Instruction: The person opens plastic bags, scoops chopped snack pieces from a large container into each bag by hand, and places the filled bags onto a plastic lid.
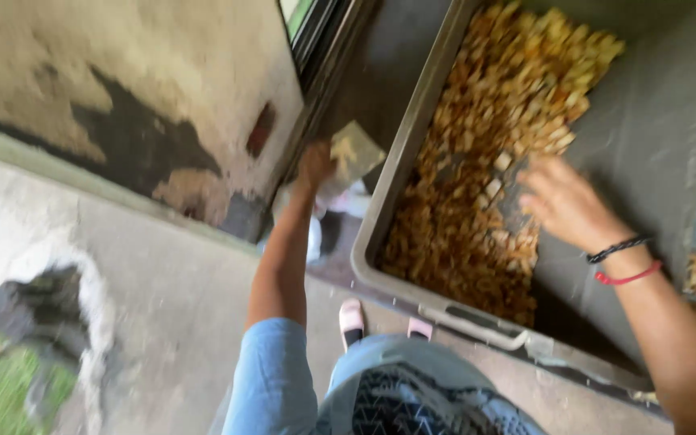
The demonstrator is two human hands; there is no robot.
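My left hand point(314, 165) grips a flat square scraper point(354, 153) just outside the big grey bin point(388, 201). My right hand point(561, 201) is spread open, fingers released, over the golden-brown chopped pieces point(485, 161) inside (everything blurred).

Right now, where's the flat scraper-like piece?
In the head view, the flat piece is held up in the left hand, left of the grey bin's rim, outside the bin and near the dark wall corner.
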